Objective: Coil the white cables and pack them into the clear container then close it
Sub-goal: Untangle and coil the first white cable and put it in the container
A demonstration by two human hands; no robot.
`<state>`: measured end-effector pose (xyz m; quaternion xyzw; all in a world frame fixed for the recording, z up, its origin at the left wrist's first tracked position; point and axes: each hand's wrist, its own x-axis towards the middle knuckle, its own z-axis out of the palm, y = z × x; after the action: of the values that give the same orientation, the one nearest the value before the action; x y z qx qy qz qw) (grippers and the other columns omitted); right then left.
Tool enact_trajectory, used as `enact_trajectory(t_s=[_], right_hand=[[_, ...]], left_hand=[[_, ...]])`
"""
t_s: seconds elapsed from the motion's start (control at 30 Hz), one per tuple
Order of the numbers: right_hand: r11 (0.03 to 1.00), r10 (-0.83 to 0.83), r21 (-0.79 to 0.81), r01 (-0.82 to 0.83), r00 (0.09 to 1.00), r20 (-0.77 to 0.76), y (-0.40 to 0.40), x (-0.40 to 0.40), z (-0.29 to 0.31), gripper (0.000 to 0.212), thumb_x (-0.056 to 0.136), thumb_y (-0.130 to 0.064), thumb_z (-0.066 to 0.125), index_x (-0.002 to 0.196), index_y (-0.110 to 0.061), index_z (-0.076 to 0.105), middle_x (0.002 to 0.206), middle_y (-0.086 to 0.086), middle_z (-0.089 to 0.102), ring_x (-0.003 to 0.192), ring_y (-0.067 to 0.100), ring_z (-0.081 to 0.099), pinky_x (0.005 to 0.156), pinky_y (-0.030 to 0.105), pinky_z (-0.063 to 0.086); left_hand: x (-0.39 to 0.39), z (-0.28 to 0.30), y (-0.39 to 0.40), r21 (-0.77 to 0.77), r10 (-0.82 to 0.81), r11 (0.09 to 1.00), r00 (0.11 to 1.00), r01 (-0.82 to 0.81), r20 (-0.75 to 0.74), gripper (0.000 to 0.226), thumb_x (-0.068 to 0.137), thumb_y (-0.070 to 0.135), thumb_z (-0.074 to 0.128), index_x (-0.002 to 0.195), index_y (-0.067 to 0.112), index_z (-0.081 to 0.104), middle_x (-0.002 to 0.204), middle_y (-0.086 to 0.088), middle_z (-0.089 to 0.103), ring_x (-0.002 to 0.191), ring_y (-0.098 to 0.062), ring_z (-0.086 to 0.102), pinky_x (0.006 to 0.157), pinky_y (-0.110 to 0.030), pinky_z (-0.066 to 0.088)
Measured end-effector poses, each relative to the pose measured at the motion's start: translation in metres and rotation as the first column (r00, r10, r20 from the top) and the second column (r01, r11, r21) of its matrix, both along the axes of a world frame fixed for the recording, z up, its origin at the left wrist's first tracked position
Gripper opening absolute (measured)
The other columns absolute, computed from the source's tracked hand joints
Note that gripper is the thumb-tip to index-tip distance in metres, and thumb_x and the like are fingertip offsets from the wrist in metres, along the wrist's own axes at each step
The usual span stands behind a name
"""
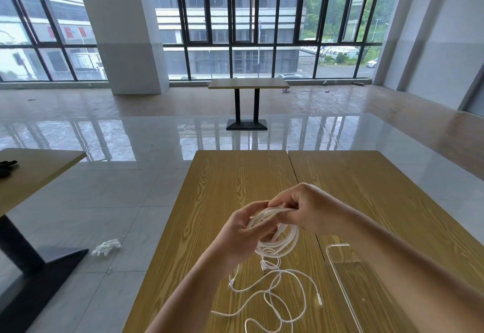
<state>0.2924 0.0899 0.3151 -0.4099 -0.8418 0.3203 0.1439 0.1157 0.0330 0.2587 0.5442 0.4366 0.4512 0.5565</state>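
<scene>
A thick white cable coil hangs above the wooden table, held by both hands at its top. My left hand grips the coil's left side. My right hand pinches the top of the loops from the right. Thinner white cables lie loose and tangled on the table below the coil, near the front edge. The clear container lies on the table to the right, partly hidden under my right forearm; whether it is open I cannot tell.
A second table top adjoins on the right. Another table with a dark object stands at the left. A white glove lies on the tiled floor. A further table stands by the windows.
</scene>
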Motion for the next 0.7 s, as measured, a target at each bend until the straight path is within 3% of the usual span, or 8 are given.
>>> enact_trajectory(t_s=[0.17, 0.27, 0.4, 0.57, 0.7], right_hand=[[0.998, -0.054, -0.013, 0.053, 0.995, -0.083, -0.001, -0.001, -0.003, 0.017, 0.091, -0.03, 0.07, 0.107, -0.032, 0.076, 0.056, -0.011, 0.06, 0.042, 0.002, 0.043, 0.045, 0.016, 0.036], [0.997, -0.054, -0.067, 0.047, 0.991, -0.121, -0.002, -0.001, -0.003, 0.018, 0.092, -0.028, 0.07, 0.108, -0.03, 0.076, 0.055, -0.009, 0.059, 0.042, 0.002, 0.042, 0.045, 0.018, 0.036], [0.988, -0.09, -0.133, 0.072, 0.987, -0.134, -0.003, 0.005, 0.002, 0.015, 0.093, -0.026, 0.069, 0.107, -0.023, 0.075, 0.052, -0.011, 0.06, 0.041, 0.001, 0.045, 0.043, 0.014, 0.037], [0.987, -0.159, 0.007, 0.16, 0.985, -0.067, 0.002, 0.019, 0.008, 0.013, 0.092, -0.018, 0.07, 0.101, -0.025, 0.077, 0.058, -0.01, 0.067, 0.045, 0.001, 0.053, 0.049, 0.012, 0.044], [0.962, -0.202, 0.184, 0.202, 0.979, -0.021, 0.004, 0.025, 0.006, 0.02, 0.092, -0.02, 0.069, 0.108, -0.029, 0.075, 0.089, -0.018, 0.074, 0.076, -0.002, 0.069, 0.074, 0.015, 0.057]], left_hand=[[0.007, -0.001, 0.002, 0.084, 0.176, 0.981, 0.984, -0.173, -0.022, 0.022, 0.101, 0.024, 0.053, 0.119, 0.021, 0.066, 0.091, -0.009, 0.077, 0.082, -0.027, 0.076, 0.074, -0.038, 0.061], [0.007, 0.0, 0.001, 0.118, 0.179, 0.977, 0.984, -0.177, -0.008, 0.023, 0.102, 0.02, 0.05, 0.119, 0.02, 0.066, 0.091, -0.012, 0.076, 0.079, -0.029, 0.075, 0.07, -0.04, 0.062], [0.002, 0.001, 0.001, 0.101, 0.177, 0.979, 0.984, -0.175, -0.017, 0.022, 0.102, 0.016, 0.05, 0.112, 0.022, 0.069, 0.086, -0.013, 0.075, 0.062, -0.027, 0.07, 0.058, -0.032, 0.059], [-0.006, 0.002, -0.001, 0.052, 0.195, 0.98, 0.979, -0.191, -0.067, 0.022, 0.102, 0.02, 0.05, 0.108, 0.019, 0.07, 0.083, -0.011, 0.076, 0.059, -0.025, 0.07, 0.052, -0.029, 0.054], [-0.006, 0.003, -0.001, 0.043, 0.146, 0.989, 0.987, -0.143, -0.069, 0.022, 0.103, 0.02, 0.049, 0.107, 0.02, 0.071, 0.082, -0.009, 0.076, 0.057, -0.022, 0.069, 0.053, -0.029, 0.056]])
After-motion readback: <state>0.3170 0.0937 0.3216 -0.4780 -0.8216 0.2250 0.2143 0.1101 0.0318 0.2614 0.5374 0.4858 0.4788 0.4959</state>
